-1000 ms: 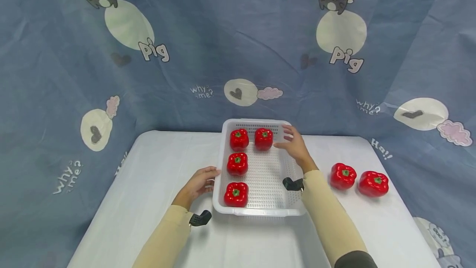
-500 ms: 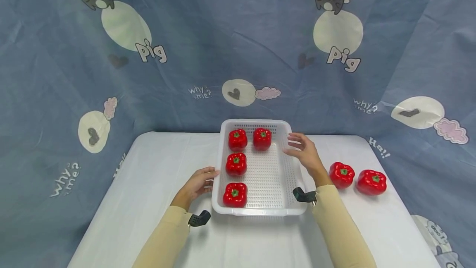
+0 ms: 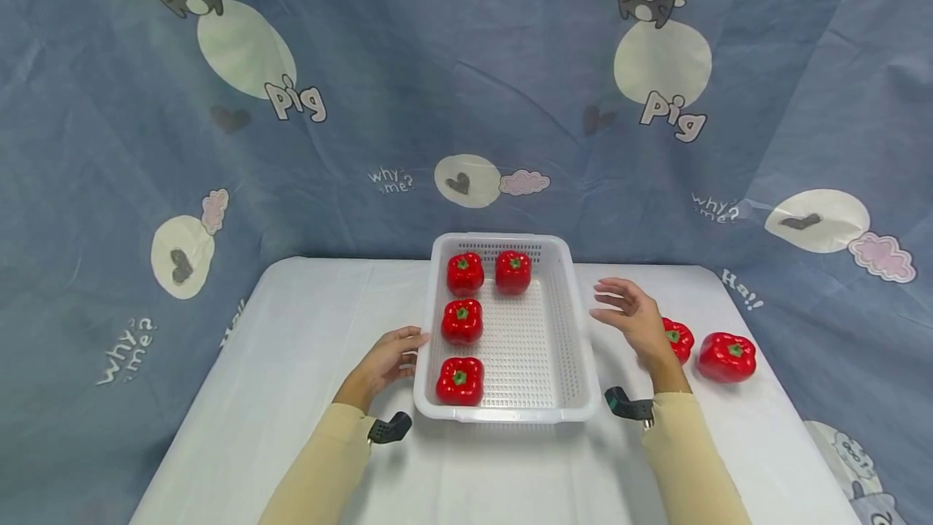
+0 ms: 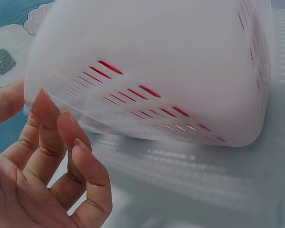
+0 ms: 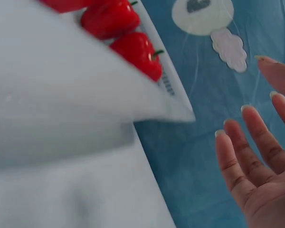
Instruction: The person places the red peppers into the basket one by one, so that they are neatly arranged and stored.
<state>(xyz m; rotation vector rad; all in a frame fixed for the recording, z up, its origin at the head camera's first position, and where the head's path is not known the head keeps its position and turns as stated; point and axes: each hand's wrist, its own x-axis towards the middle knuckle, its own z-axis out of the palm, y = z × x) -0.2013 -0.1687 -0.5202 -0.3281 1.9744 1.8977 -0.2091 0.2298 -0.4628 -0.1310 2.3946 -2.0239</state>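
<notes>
I have the right grip [image 3: 632, 318] released, fingers spread and slightly bent, at 3 o'clock from the white basket [image 3: 510, 415] and apart from it. At its 4 o'clock lie two loose red peppers on the worktop [image 3: 313, 330]: the nearer pepper [image 3: 679, 339] is partly hidden behind that hand, the farther pepper [image 3: 726, 357] just beyond.

I see the left grip [image 3: 386, 359] holding nothing, fingers loosely curved, at the basket's 9 o'clock side; I cannot tell whether the fingertips touch the wall. Four more peppers sit inside: the back-left pepper [image 3: 465, 274] at 11, the back-right pepper [image 3: 513, 272] at 12, the middle pepper [image 3: 462, 322] at 9 and the front pepper [image 3: 460, 381] between 7 and 8.

My left forearm [image 3: 321, 460] points to 1 o'clock, my right forearm [image 3: 696, 460] to 11, both in beige sleeves.
</notes>
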